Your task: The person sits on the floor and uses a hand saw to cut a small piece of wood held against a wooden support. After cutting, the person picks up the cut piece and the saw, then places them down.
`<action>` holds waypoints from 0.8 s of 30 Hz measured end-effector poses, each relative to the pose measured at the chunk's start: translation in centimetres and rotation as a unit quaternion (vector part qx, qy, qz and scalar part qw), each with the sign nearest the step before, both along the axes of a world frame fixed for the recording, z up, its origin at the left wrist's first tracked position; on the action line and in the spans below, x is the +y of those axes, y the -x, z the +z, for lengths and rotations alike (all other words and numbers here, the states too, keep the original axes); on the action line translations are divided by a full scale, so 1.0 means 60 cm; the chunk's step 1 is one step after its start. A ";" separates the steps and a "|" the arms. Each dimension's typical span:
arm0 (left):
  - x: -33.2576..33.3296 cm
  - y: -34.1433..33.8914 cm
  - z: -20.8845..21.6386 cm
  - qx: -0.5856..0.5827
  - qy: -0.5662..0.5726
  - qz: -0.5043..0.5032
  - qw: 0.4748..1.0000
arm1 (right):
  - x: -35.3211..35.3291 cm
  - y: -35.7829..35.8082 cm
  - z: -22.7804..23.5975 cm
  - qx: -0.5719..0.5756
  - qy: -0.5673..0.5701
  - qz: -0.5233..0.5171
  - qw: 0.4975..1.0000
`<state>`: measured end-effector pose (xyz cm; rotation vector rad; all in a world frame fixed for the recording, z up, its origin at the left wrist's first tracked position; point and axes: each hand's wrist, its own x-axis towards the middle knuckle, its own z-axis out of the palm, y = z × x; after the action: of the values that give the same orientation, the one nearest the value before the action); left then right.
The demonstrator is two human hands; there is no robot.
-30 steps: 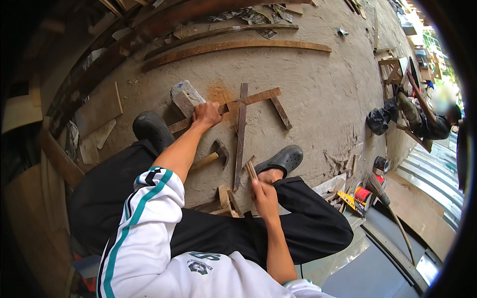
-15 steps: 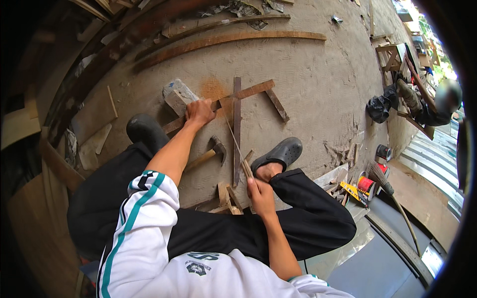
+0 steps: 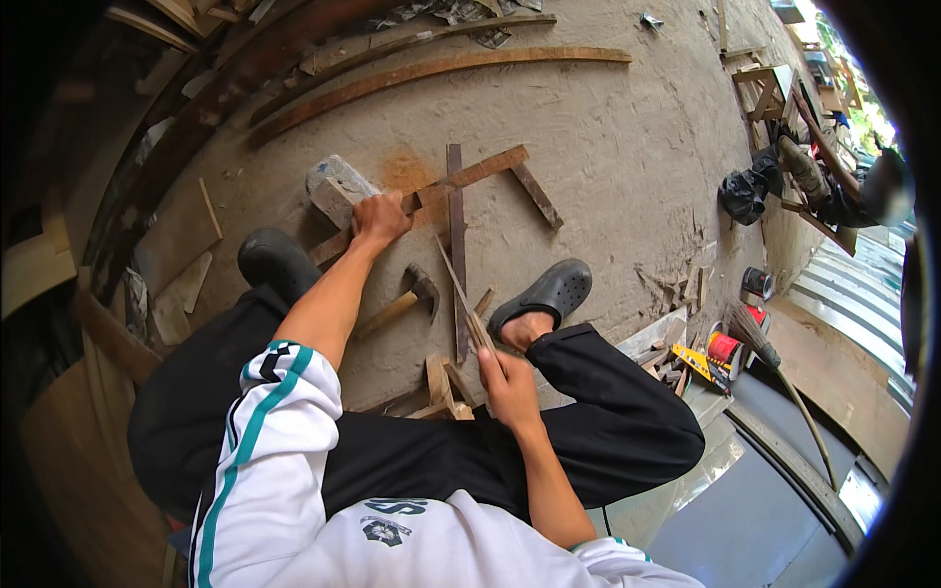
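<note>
My left hand (image 3: 382, 220) is closed over a wooden frame piece (image 3: 485, 169), pressing it near a block on the ground. A dark notch shows in the wood just right of my fingers, and a short wooden leg (image 3: 537, 196) angles off its far end. The piece crosses a long dark wooden strip (image 3: 457, 255). My right hand (image 3: 511, 388) grips the wooden handle of a handsaw (image 3: 457, 281), its thin blade seen nearly edge-on, the tip short of the wood. Between my legs lies a claw hammer (image 3: 400, 306). Orange sawdust (image 3: 404, 169) covers the ground beyond the notch.
A grey-white block (image 3: 338, 176) stands by my left hand. Wood offcuts (image 3: 441, 387) lie close to my lap. Two long boards (image 3: 441, 64) lie farther out. On the right are a broom (image 3: 750, 333), cans (image 3: 725, 350), a yellow tool (image 3: 698, 365) and a black bag (image 3: 743, 196).
The right hand has drawn the saw slightly back toward me, its tip now farther from the wood. My left hand keeps its hold. The whole view has shifted a little.
</note>
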<state>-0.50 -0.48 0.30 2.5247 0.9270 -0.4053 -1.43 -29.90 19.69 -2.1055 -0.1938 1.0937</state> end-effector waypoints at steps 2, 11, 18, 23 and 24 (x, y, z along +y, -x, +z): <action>-0.003 0.006 -0.007 -0.007 -0.008 0.001 1.000 | -0.008 0.007 0.018 0.000 -0.003 -0.012 1.000; -0.005 0.002 -0.016 -0.019 0.004 -0.002 1.000 | 0.120 -0.062 -0.108 -0.052 -0.062 0.012 0.997; -0.009 0.009 0.002 0.009 0.022 0.016 1.000 | -0.003 0.012 -0.007 -0.017 -0.017 -0.020 0.999; -0.012 -0.005 -0.001 0.009 0.020 -0.008 1.000 | 0.159 -0.072 -0.124 -0.040 -0.028 -0.018 0.999; -0.011 -0.005 -0.003 0.004 0.023 -0.003 1.000 | 0.154 -0.070 -0.119 -0.052 -0.039 -0.012 0.998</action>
<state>-0.19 -1.14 0.13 2.4865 0.9041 -0.4329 2.76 -20.65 12.57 -2.0913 -0.2561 0.9486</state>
